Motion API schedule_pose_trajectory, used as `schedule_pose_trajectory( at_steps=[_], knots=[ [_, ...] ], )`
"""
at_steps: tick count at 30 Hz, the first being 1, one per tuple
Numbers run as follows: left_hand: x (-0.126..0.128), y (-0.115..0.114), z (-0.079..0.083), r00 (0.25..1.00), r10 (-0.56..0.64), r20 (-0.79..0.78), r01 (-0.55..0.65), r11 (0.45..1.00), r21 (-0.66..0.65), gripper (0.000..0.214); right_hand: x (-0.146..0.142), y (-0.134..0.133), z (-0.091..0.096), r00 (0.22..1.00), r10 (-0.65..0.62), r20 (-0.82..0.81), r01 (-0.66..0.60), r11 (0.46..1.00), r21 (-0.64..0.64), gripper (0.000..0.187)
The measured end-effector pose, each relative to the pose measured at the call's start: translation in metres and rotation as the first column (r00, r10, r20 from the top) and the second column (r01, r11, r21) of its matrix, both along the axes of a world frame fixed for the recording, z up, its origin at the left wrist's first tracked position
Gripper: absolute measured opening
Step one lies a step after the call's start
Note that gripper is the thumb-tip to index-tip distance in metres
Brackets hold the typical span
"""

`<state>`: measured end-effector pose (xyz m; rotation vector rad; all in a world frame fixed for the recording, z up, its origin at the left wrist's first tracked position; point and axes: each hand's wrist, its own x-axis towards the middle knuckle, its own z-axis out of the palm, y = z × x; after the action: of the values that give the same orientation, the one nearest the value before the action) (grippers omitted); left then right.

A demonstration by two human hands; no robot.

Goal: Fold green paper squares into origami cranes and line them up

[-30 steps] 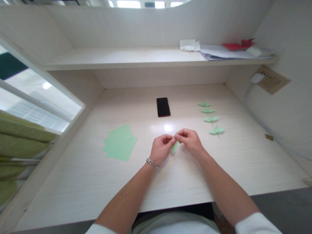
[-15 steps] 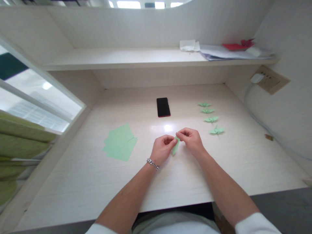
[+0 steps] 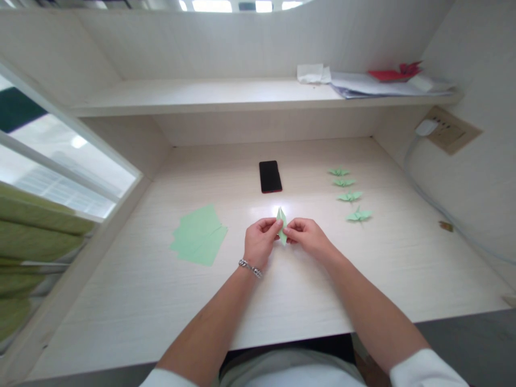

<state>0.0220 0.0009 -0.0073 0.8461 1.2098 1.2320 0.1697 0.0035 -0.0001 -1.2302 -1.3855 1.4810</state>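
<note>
Between my hands stands a small folded piece of green paper (image 3: 282, 215), narrow and diamond-shaped, with its split point facing away from me. My left hand (image 3: 260, 240) pinches its left edge between thumb and fingers. On the other edge, my right hand (image 3: 307, 236) also grips it with thumb and fingertips. Both hands are close together above the desk, and the fingers partly cover the paper. To the left lies a fanned stack of green paper sheets (image 3: 197, 236). Several folded green paper cranes, the nearest one (image 3: 358, 215) largest, form a column on the right.
A black phone (image 3: 270, 176) lies on the desk (image 3: 161, 312) beyond my hands. Above runs a shelf (image 3: 193, 94) with papers and a red folded piece. A plugged-in cable (image 3: 423, 193) hangs from the wall socket (image 3: 453, 130) at right. A green curtain (image 3: 32, 258) is at left.
The folded green paper has turned upright, its split point now away from me. Both hands have shifted slightly left, and my right hand has moved from its top end down to its right side.
</note>
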Motion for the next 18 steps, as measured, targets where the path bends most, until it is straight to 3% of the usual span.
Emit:
schedule_pose_trajectory(
  at_steps=[4,8,11,16,18],
  knots=[
    [-0.0022,0.0003,0.0025,0.997,-0.066,0.045,0.068,0.997,-0.027,0.041,0.0027,0.0007,0.0003,0.999,-0.021,-0.037,0.021,1.0,0.019,0.026],
    [-0.0053,0.0013,0.0037,0.998,-0.046,0.048,0.047,0.999,-0.021,0.048,0.0001,-0.0003,0.0008,0.994,-0.049,-0.094,0.047,0.999,-0.026,0.028],
    [-0.0067,0.0014,0.0036,0.997,-0.052,0.048,0.053,0.998,-0.019,0.043,-0.0011,-0.0009,0.0018,0.99,-0.063,-0.125,0.054,0.996,-0.07,0.028],
    [-0.0083,0.0007,0.0054,0.984,-0.174,-0.031,0.175,0.984,0.015,0.029,0.0024,0.0001,0.0025,0.999,-0.005,-0.037,0.005,1.0,-0.018,0.025],
    [-0.0085,0.0008,0.0064,0.984,-0.16,-0.081,0.164,0.986,0.038,0.027,0.002,0.0001,0.0028,1.0,-0.007,-0.028,0.006,1.0,-0.02,0.026]
  ],
)
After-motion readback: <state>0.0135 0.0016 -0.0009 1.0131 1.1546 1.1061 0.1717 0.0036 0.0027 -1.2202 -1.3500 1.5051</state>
